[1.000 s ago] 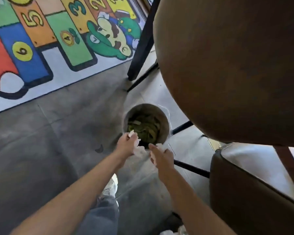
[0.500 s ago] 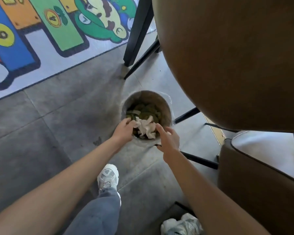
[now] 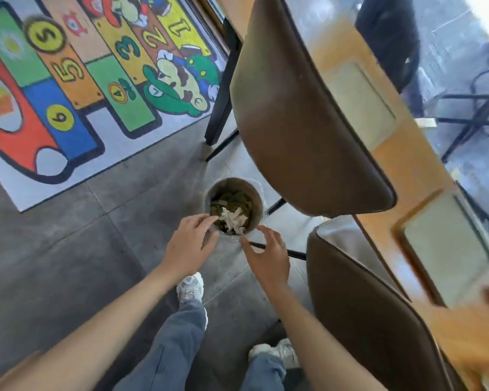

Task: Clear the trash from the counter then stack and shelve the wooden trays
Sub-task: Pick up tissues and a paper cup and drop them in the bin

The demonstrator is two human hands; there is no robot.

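Note:
A small round trash bin (image 3: 257, 199) stands on the grey floor beside the chairs. Crumpled white paper (image 3: 233, 220) lies inside it on top of dark green waste. My left hand (image 3: 191, 245) hovers just left of the bin's near rim, fingers spread and holding nothing. My right hand (image 3: 267, 256) hangs just below the rim, fingers apart and empty too. On the wooden counter (image 3: 401, 153) at the right lie two wooden trays with pale liners, one farther (image 3: 362, 104) and one nearer (image 3: 446, 246).
Two brown padded chairs, one farther (image 3: 302, 114) and one nearer (image 3: 373, 311), stand between me and the counter. A colourful numbered play mat (image 3: 76, 80) covers the floor at upper left. A black table leg (image 3: 223, 86) stands beyond the bin. My shoes and blue trousers are below.
The white paper left my hands and now lies in the bin. Both hands have opened and pulled back from the rim. The view has lifted, bringing the counter and trays in.

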